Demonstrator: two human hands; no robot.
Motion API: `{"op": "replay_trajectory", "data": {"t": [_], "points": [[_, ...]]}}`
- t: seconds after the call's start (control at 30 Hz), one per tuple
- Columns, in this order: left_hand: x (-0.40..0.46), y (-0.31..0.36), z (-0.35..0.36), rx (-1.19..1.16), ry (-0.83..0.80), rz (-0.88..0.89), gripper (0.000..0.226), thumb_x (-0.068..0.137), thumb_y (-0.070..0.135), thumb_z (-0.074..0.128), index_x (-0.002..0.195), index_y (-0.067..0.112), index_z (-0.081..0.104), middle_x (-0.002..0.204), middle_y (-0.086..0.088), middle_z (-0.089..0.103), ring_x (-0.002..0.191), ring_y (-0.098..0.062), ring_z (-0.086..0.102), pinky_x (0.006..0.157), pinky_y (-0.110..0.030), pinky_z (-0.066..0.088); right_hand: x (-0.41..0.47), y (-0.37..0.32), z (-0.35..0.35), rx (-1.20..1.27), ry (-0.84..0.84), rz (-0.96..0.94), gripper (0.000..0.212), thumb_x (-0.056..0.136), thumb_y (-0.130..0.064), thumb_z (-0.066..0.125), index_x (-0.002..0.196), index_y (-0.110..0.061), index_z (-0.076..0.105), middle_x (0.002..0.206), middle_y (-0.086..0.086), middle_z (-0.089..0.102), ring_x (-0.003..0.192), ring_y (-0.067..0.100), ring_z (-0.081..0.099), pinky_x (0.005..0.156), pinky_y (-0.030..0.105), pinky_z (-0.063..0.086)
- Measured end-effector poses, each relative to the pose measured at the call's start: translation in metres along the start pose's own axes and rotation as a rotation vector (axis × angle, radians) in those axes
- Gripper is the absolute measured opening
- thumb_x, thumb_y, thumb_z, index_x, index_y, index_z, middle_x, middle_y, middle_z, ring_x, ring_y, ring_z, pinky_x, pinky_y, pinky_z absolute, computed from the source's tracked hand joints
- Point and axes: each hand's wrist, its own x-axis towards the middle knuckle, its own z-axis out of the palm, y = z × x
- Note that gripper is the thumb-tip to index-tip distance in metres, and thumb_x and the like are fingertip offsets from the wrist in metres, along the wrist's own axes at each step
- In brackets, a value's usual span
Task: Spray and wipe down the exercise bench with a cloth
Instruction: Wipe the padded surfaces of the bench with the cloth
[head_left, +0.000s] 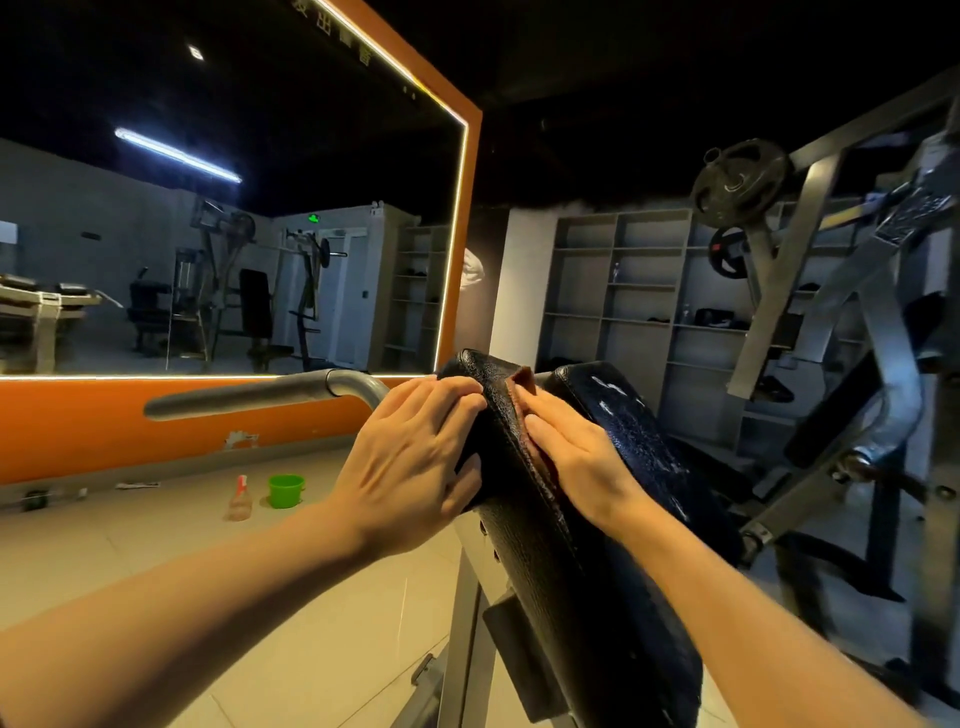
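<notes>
- Two hands work the upper end of the exercise bench (566, 571): our left hand (410, 462) is clamped over the left edge of the black back pad, fingers curled across the top face and thumb wrapped round the side, and it steadies the pad.
- Our right hand (571, 452) lies with fingers straight and together, pressing the reddish-brown cloth (525, 382) into the groove that runs down the middle of the pad; only a corner of the cloth shows above the fingertips, and a thin strip along the hand's edge.
- Wet streaks glint on the right-hand panel of the pad (639, 431), which we judge to be spray not yet wiped off; the left-hand panel looks duller.
- We judge the step in hand to be wiping the seam, with the wet panel probably next.
- Good practice, as we read it: keep the right palm flat so the cloth stays spread, draw it along the groove in one direction, then lap strokes across the wet panel.
- We keep the left hand braced, since the pad stands steeply tilted on its frame and may rock under pressure.
- We avoid letting the cloth bunch in the seam, where it would smear, not lift.
- On the floor well to the left stand the spray bottle (240, 500) and, just beside it, a green bucket (285, 490), both out of reach.
</notes>
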Motion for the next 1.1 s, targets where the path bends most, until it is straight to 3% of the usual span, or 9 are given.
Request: {"op": "replay_trajectory", "data": {"t": [0.13, 0.23, 0.3, 0.43, 0.6, 0.77, 0.93, 1.03, 1.1], "points": [[0.001, 0.003, -0.004, 0.035, -0.059, 0.031, 0.048, 0.087, 0.036, 0.045, 0.123, 0.006, 0.057, 0.126, -0.012, 0.057, 0.112, -0.027, 0.053, 0.1, -0.038, 0.039, 0.005, 0.006, -0.003, -0.187, 0.082, 0.19, 0.033, 0.104, -0.02, 0.038, 0.13, -0.01, 0.057, 0.134, 0.008, 0.056, 0.123, 0.022, 0.048, 0.102, 0.032, 0.035], [0.001, 0.007, -0.005, 0.058, -0.086, 0.035, 0.049, 0.086, 0.037, 0.044, 0.123, 0.007, 0.057, 0.123, -0.013, 0.059, 0.109, -0.028, 0.056, 0.095, -0.039, 0.047, -0.026, -0.01, 0.011, -0.046, 0.03, 0.025, 0.032, 0.104, -0.017, 0.037, 0.128, -0.004, 0.055, 0.108, -0.003, 0.057, 0.1, 0.006, 0.055, 0.084, 0.01, 0.04], [0.0, 0.011, -0.008, 0.077, -0.072, 0.051, 0.05, 0.085, 0.038, 0.043, 0.121, 0.007, 0.06, 0.119, -0.013, 0.061, 0.106, -0.028, 0.059, 0.094, -0.04, 0.048, -0.039, -0.002, 0.0, 0.022, -0.025, 0.065, 0.036, 0.104, -0.016, 0.037, 0.136, -0.006, 0.049, 0.104, -0.01, 0.056, 0.087, -0.004, 0.053, 0.078, 0.007, 0.039], [-0.008, 0.028, -0.011, 0.081, -0.034, 0.142, 0.051, 0.078, 0.032, 0.069, 0.121, 0.005, 0.062, 0.117, -0.014, 0.063, 0.107, -0.028, 0.061, 0.102, -0.042, 0.042, -0.039, 0.027, -0.015, -0.094, 0.1, 0.232, 0.035, 0.104, -0.016, 0.04, 0.135, -0.009, 0.054, 0.135, 0.005, 0.055, 0.119, 0.016, 0.05, 0.1, 0.026, 0.034], [-0.029, 0.053, -0.001, 0.02, -0.042, 0.213, 0.066, 0.065, 0.035, 0.082, 0.122, 0.01, 0.06, 0.118, -0.01, 0.063, 0.107, -0.024, 0.062, 0.103, -0.038, 0.042, -0.075, 0.011, 0.002, 0.04, -0.013, 0.015, 0.04, 0.105, -0.023, 0.038, 0.144, -0.028, 0.037, 0.139, -0.028, 0.037, 0.129, -0.017, 0.032, 0.105, 0.006, 0.025], [-0.042, 0.069, 0.001, 0.052, -0.068, 0.2, 0.073, 0.065, 0.047, 0.079, 0.124, 0.009, 0.06, 0.121, -0.011, 0.061, 0.111, -0.024, 0.057, 0.107, -0.038, 0.033, -0.061, 0.033, -0.008, -0.087, 0.135, 0.209, 0.039, 0.103, -0.017, 0.042, 0.142, -0.015, 0.047, 0.141, -0.001, 0.05, 0.131, 0.015, 0.044, 0.108, 0.027, 0.031], [-0.053, 0.077, 0.008, 0.047, -0.084, 0.186, 0.083, 0.06, 0.055, 0.082, 0.125, 0.009, 0.061, 0.123, -0.011, 0.061, 0.113, -0.027, 0.058, 0.104, -0.039, 0.035, -0.088, 0.021, -0.001, -0.043, 0.026, 0.047, 0.04, 0.104, -0.022, 0.039, 0.144, -0.023, 0.041, 0.139, -0.023, 0.042, 0.127, -0.014, 0.036, 0.102, 0.006, 0.024], [-0.055, 0.083, 0.005, 0.057, -0.077, 0.167, 0.087, 0.055, 0.052, 0.086, 0.126, 0.008, 0.061, 0.123, -0.013, 0.061, 0.115, -0.029, 0.057, 0.104, -0.04, 0.033, -0.076, 0.042, -0.016, -0.127, 0.11, 0.257, 0.038, 0.103, -0.015, 0.041, 0.141, -0.011, 0.049, 0.145, 0.004, 0.048, 0.132, 0.017, 0.044, 0.105, 0.022, 0.031], [-0.056, 0.088, 0.005, 0.048, -0.078, 0.163, 0.088, 0.054, 0.049, 0.087, 0.127, 0.007, 0.06, 0.124, -0.013, 0.061, 0.115, -0.029, 0.058, 0.105, -0.04, 0.033, -0.082, 0.035, -0.009, -0.154, 0.147, 0.269, 0.037, 0.103, -0.016, 0.041, 0.139, -0.012, 0.051, 0.139, 0.005, 0.053, 0.125, 0.016, 0.049, 0.104, 0.025, 0.034]]}}
